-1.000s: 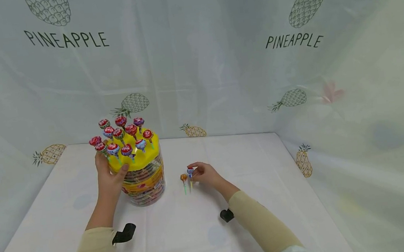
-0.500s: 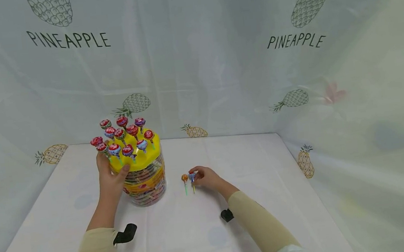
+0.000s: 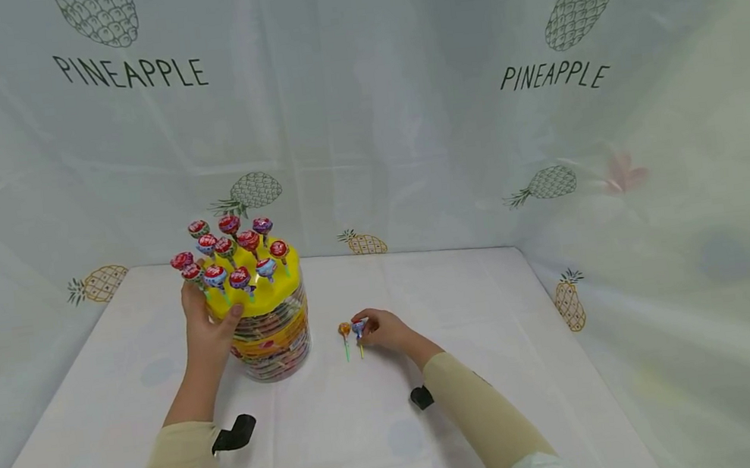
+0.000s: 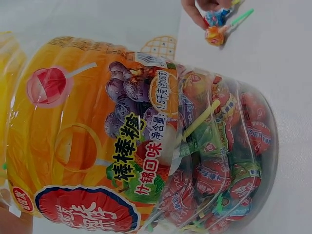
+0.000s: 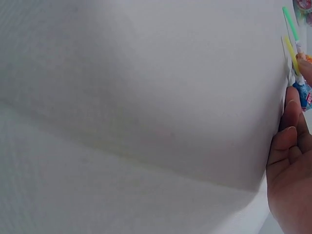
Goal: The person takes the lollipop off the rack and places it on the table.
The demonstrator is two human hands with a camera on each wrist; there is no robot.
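A clear plastic jar (image 3: 272, 363) full of wrapped lollipops stands on the table's left half, under a yellow lid (image 3: 261, 299). Several red-topped lollipops (image 3: 240, 279) stick up from that lid. My left hand (image 3: 204, 343) grips the lid's left side, thumb at its front edge and the other fingers partly hidden behind. To the right of the jar, my right hand (image 3: 388, 331) pinches a blue-wrapped lollipop (image 3: 358, 329) with a yellow stick, low at the tabletop. Just left of it lies an orange-wrapped lollipop (image 3: 345, 329) with a green stick, apart from the hand in the head view.
The white table (image 3: 341, 436) reaches to a pale curtain (image 3: 392, 133) printed with pineapples, which hangs along the back and right. A black wrist mount (image 3: 234, 433) juts from the left sleeve, and another black mount (image 3: 422, 397) from the right one.
My right hand has lowered the blue lollipop a little to the tabletop, beside the orange one, then stayed there. My left hand keeps its grip on the lid; the whole scene shifts slightly right.
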